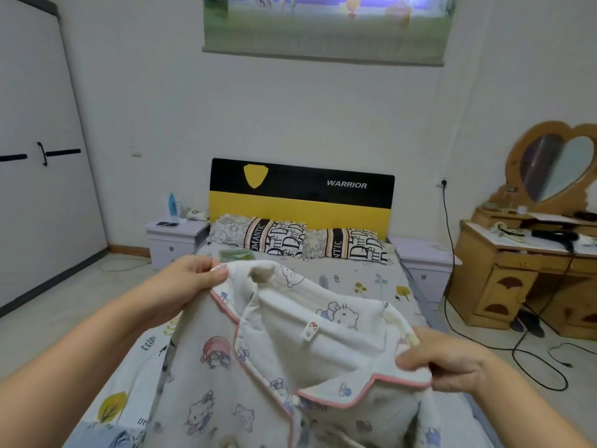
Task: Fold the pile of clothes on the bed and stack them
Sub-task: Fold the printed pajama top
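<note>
Both hands' fingers (217,272) pinched on pyjama top (284,357) shoulders

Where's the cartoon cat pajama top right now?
The pajama top is held up over the foot of the bed, in the lower centre of the head view, its shoulders pinched by the left hand and right hand.
</note>
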### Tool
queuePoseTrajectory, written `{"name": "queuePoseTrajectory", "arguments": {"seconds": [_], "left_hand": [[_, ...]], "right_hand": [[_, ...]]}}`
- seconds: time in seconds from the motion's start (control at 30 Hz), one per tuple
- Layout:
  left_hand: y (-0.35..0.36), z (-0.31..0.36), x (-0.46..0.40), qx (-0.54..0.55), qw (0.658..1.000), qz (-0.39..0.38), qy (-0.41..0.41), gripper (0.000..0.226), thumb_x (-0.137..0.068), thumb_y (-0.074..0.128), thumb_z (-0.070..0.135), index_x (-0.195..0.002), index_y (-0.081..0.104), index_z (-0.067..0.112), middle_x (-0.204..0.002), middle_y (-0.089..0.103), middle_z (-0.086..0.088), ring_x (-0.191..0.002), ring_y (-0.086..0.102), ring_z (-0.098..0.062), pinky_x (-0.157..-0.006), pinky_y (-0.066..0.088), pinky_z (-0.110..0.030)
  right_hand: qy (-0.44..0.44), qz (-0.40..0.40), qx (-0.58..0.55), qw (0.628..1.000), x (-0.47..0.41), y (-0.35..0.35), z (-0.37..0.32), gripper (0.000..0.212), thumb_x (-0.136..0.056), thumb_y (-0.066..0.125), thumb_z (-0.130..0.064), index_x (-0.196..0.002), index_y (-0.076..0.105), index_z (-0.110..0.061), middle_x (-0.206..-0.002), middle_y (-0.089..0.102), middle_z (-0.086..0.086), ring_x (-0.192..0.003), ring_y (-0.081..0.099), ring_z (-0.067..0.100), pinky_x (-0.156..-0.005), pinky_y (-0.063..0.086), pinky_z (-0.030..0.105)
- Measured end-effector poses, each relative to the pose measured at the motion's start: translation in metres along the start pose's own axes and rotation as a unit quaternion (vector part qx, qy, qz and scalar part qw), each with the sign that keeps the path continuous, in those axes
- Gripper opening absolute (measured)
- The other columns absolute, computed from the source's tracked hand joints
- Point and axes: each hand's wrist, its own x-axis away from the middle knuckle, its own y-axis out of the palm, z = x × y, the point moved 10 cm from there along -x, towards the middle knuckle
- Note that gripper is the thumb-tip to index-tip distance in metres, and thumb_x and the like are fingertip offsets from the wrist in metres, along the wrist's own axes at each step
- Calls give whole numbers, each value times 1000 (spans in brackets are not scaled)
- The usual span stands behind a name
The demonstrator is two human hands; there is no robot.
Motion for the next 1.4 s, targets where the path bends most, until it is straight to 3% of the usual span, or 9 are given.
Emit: {"name": "queuePoseTrajectory", "arguments": {"seconds": [0.17, 0.3, 0.4, 0.63, 0.73, 0.8, 0.97, 1.2, 1.4], "left_hand": [[-2, 16, 0, 34, 996, 63, 61, 21, -95, 46, 14, -80, 55, 3, -70, 54, -15, -62, 48, -21, -57, 35, -31], [-6, 23, 1, -89, 981, 117, 124, 22, -94, 50, 13, -74, 54, 10, -67, 54, -11, -63, 45, -21, -59, 31, -32], [-12, 15, 1, -182, 964, 148, 127, 22, -90, 58, 12, -69, 53, 10, -61, 56, -9, -55, 45, -19, -53, 32, -31], [-20, -76, -5, -140, 988, -16, -66, 32, -71, 75, 32, -80, 67, 2, -72, 69, -13, -64, 62, -23, -56, 48, -28], [-7, -115, -3, -31, 982, -129, -136, 56, -43, 94, 28, -83, 70, -4, -87, 69, -25, -72, 68, -29, -59, 57, -32], [0, -126, -3, -46, 979, -148, -129, 30, -56, 87, 13, -76, 71, -3, -83, 68, -25, -68, 68, -27, -59, 57, -31], [-1, -123, -4, -102, 994, -19, -34, 22, -83, 61, 19, -69, 56, 2, -67, 52, -9, -64, 47, -19, -62, 34, -32], [-2, -90, 28, -203, 960, 188, 37, 17, -90, 58, 22, -75, 61, 13, -74, 64, -5, -70, 56, -21, -63, 42, -32], [-10, -50, 72, -221, 943, 246, 28, 15, -84, 66, 26, -73, 65, 16, -76, 68, -2, -72, 59, -20, -65, 45, -33]], "right_hand": [[43, 53, 33, 997, -11, -15, 56, 69, -37, 96, -25, -97, 72, -2, -102, 70, 18, -95, 64, 30, -88, 50, 40], [0, 160, 79, 984, -15, -26, 65, 45, -86, 60, -38, -110, 66, 0, -108, 69, 17, -105, 64, 33, -98, 45, 47], [-48, 248, 217, 943, -11, -35, 44, 49, -92, 49, -47, -104, 67, -3, -100, 71, 14, -95, 67, 27, -89, 50, 39], [-18, 24, 184, 982, -1, -23, 22, 51, -70, 72, 8, -118, 56, -1, -115, 65, 21, -107, 62, 34, -89, 53, 42], [-58, 156, 286, 944, 2, -48, 5, 20, -79, 64, 10, -97, 69, 4, -100, 69, 21, -90, 65, 29, -88, 52, 45], [-101, 222, 299, 923, 6, -59, -4, 5, -80, 67, 2, -79, 71, 2, -77, 68, 13, -70, 60, 18, -68, 52, 36], [-168, 285, 252, 909, 14, -72, -6, 29, -92, 58, -15, -70, 69, 1, -51, 57, -7, -41, 45, -3, -40, 32, 9], [-247, 403, 451, 757, 44, -52, -32, 28, -96, 47, -20, -72, 58, -8, -67, 59, 6, -66, 51, 23, -57, 35, 30], [-245, 388, 516, 723, 67, -24, -55, 30, -95, 48, -24, -68, 55, -15, -63, 55, 4, -66, 48, 27, -54, 32, 33]]}}
